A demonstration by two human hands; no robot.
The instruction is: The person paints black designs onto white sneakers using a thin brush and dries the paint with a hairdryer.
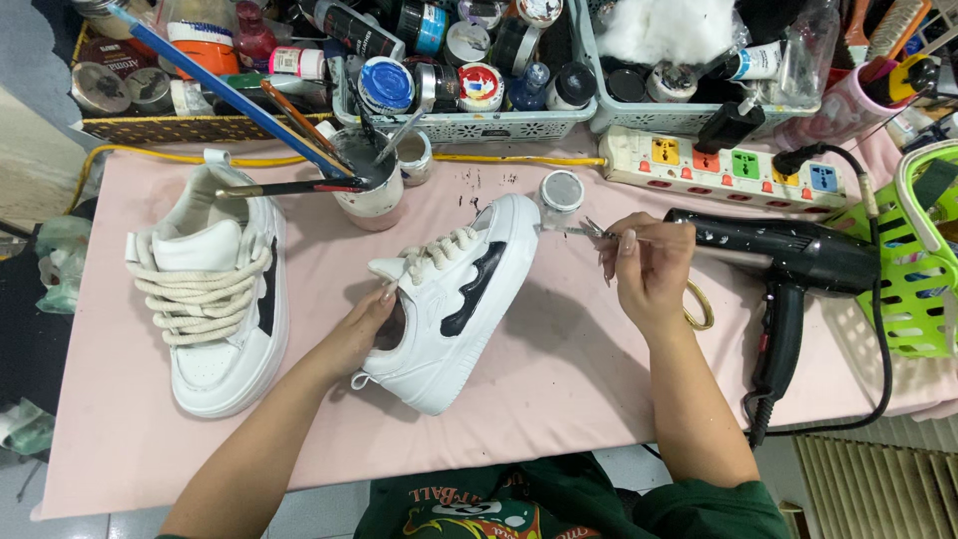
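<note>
— Sneaker point(454, 309) first: where do we have it?

— We have the white sneaker with the black wavy panel tilted up on the pink table cover point(569, 379), near the middle, toe pointing far and right. Our left hand point(364, 324) is closed on its heel collar, fingers tucked into the opening, holding it at that tilt.

— And our right hand point(649, 269)?

— It pinches a thin metal-tipped brush point(589, 232), fingers closed round the handle. The tip sits just right of the sneaker's toe; we cannot tell if it touches the sole edge.

— What lies round us?

— A small round jar point(561, 192) stands just beyond the toe. Left of that is a paint-smeared cup point(374, 195) with brushes sticking out of it. The second white sneaker point(215, 299) rests flat at the left, thick cream laces tied, well apart from the one we hold.

— On the right?

— A black hair dryer point(798, 265) lies on its side just right of our right hand, its cord running toward the near right. Beyond it a white power strip point(728, 165) with coloured sockets lies along the far edge. Baskets of paint jars point(449, 60) line the far side, and a green basket point(913, 269) sits at the far right.
</note>
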